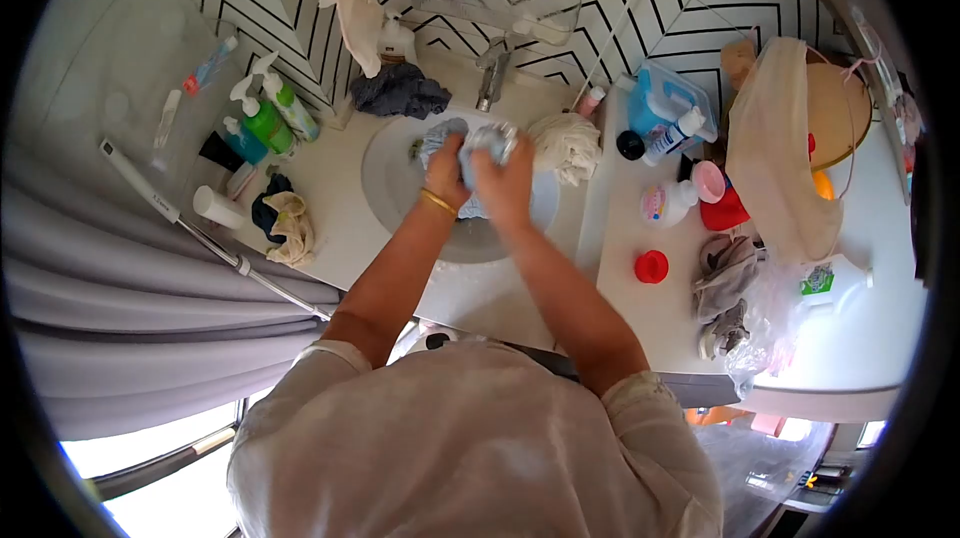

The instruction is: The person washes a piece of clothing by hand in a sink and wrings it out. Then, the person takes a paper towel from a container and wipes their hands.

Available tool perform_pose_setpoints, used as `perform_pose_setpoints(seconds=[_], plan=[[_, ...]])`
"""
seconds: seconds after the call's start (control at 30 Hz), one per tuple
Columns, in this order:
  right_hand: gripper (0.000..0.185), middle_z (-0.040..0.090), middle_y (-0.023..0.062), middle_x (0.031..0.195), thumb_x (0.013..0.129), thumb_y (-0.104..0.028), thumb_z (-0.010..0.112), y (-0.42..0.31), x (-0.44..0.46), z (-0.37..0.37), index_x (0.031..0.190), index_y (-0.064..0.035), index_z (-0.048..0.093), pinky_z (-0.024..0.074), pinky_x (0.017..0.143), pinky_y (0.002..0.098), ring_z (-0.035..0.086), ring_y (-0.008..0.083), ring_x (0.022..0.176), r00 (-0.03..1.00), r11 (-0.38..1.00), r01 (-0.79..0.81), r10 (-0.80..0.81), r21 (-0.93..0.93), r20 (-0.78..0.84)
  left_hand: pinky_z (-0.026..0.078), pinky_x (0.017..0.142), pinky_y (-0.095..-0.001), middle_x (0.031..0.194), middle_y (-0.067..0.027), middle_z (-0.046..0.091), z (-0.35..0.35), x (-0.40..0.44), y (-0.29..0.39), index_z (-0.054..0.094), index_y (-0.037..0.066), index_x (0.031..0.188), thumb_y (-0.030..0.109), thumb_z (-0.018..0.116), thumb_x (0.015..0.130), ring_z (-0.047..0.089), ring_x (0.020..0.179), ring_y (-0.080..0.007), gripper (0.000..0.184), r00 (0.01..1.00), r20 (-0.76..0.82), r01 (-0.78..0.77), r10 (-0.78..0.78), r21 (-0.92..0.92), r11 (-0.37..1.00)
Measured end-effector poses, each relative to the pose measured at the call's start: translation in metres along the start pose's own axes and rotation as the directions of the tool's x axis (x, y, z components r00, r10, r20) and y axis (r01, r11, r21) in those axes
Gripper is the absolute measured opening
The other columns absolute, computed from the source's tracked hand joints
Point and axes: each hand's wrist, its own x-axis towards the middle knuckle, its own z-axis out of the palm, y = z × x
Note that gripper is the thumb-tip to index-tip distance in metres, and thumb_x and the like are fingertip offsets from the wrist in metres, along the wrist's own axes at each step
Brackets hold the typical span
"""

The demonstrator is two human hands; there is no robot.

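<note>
Over the white sink (395,200), both hands grip a light blue-grey wet cloth (436,141). My left hand (446,178), with a gold bangle at its wrist, has its fingers closed round the cloth on the left. My right hand (503,176) is closed on the same cloth beside it, under the faucet (491,73), and is slightly blurred. More of the cloth hangs down into the basin between my wrists. A dark grey cloth (400,91) lies behind the sink at the left, and a cream cloth (567,147) rests on its right edge.
Green pump bottles (266,126), a white cup (218,206) and a dark and beige cloth (285,221) stand or lie at the left. On the right are a blue bin (668,103), a white bottle (667,205), a red lid (651,266) and grey cloths (726,278).
</note>
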Motion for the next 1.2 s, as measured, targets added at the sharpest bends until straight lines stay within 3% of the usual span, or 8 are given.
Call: perform_pose_setpoints(seconds=[0.1, 0.2, 0.5, 0.73, 0.9, 1.0, 1.1, 1.2], plan=[[0.035, 0.046, 0.0206, 0.098, 0.063, -0.018, 0.062, -0.034, -0.049, 0.001, 0.089, 0.0019, 0.049, 0.0361, 0.082, 0.0402, 0.044, 0.0348, 0.094, 0.921, 0.870, 0.387, -0.352, -0.306, 0.164, 0.047, 0.067, -0.0288, 0.080, -0.0067, 0.056, -0.010, -0.017, 0.002, 0.056, 0.007, 0.092, 0.025, 0.051, 0.083, 0.055, 0.072, -0.0155, 0.021, 0.996, 0.088, -0.011, 0.013, -0.016, 1.000], [0.041, 0.056, 0.0195, 0.094, 0.066, -0.020, 0.060, 0.013, -0.001, 0.000, 0.100, 0.0015, 0.051, 0.0421, 0.077, 0.0360, 0.053, 0.0325, 0.086, 0.961, 0.966, -0.236, 0.216, -0.103, -0.174, 0.047, 0.069, -0.0312, 0.081, -0.0053, 0.057, 0.025, -0.039, 0.004, 0.058, 0.004, 0.093, 0.018, 0.059, 0.077, 0.056, 0.071, -0.0160, 0.022, 0.992, -0.130, 0.019, -0.004, 0.117, 0.993], [0.063, 0.052, 0.0140, 0.111, 0.075, -0.034, 0.064, 0.041, -0.024, -0.104, 0.121, 0.0013, 0.040, 0.0391, 0.087, 0.0326, 0.050, 0.0212, 0.102, 0.514, 0.786, -0.602, 0.516, -0.141, 0.685, 0.049, 0.076, -0.0361, 0.103, -0.0097, 0.060, 0.060, -0.055, 0.055, 0.051, -0.002, 0.111, 0.009, 0.062, 0.072, 0.059, 0.084, -0.0208, 0.041, 0.899, 0.409, -0.030, -0.155, 0.412, 0.911], [0.059, 0.048, 0.0136, 0.119, 0.079, -0.040, 0.060, 0.036, -0.015, -0.121, 0.121, -0.0016, 0.041, 0.0359, 0.095, 0.0363, 0.046, 0.0264, 0.110, 0.346, -0.210, -0.854, 0.453, 0.475, 0.822, 0.047, 0.074, -0.0321, 0.097, -0.0099, 0.061, 0.081, -0.078, 0.019, 0.056, -0.001, 0.103, 0.024, 0.075, 0.062, 0.057, 0.079, -0.0202, 0.051, 0.654, 0.381, -0.398, -0.654, 0.908, 0.131], [0.032, 0.055, 0.0123, 0.107, 0.080, -0.023, 0.057, 0.111, -0.050, -0.116, 0.102, 0.0006, 0.054, 0.0478, 0.078, 0.0365, 0.056, 0.0220, 0.092, 0.358, 0.032, -0.857, 0.754, 0.514, 0.551, 0.044, 0.076, -0.0341, 0.089, -0.0161, 0.061, 0.105, -0.107, 0.012, 0.058, -0.003, 0.094, 0.040, 0.072, 0.064, 0.057, 0.081, -0.0253, 0.054, 0.561, 0.008, -0.445, -0.828, 0.846, -0.293], [0.028, 0.054, 0.0126, 0.108, 0.076, -0.011, 0.053, 0.171, -0.070, -0.138, 0.102, -0.0031, 0.055, 0.0485, 0.075, 0.0357, 0.056, 0.0215, 0.092, 0.500, 0.259, -0.818, 0.763, 0.514, 0.410, 0.044, 0.078, -0.0351, 0.092, -0.0164, 0.061, 0.044, -0.093, -0.015, 0.058, -0.003, 0.098, 0.051, 0.063, 0.071, 0.057, 0.084, -0.0246, 0.060, 0.593, 0.300, -0.372, -0.747, 0.925, 0.076], [0.044, 0.052, 0.0129, 0.110, 0.068, -0.001, 0.046, 0.180, -0.090, -0.163, 0.111, -0.0070, 0.051, 0.0479, 0.076, 0.0365, 0.054, 0.0223, 0.095, 0.700, 0.571, -0.713, 0.612, 0.407, 0.368, 0.038, 0.090, -0.0366, 0.123, -0.0150, 0.045, 0.023, -0.086, -0.013, 0.042, 0.002, 0.124, 0.062, 0.053, 0.073, 0.046, 0.109, -0.0237, 0.080, 0.682, -0.211, 0.153, -0.700, 0.978, -0.145], [0.059, 0.050, 0.0126, 0.113, 0.063, 0.003, 0.041, 0.070, -0.070, -0.166, 0.121, -0.0091, 0.043, 0.0456, 0.081, 0.0379, 0.052, 0.0232, 0.101, 0.519, 0.099, -0.748, 0.704, 0.657, 0.485, 0.033, 0.097, -0.0404, 0.136, -0.0134, 0.031, -0.006, -0.095, -0.028, 0.030, 0.006, 0.133, 0.073, 0.041, 0.071, 0.034, 0.123, -0.0254, 0.092, 0.594, 0.153, 0.460, -0.790, 0.741, 0.490]])
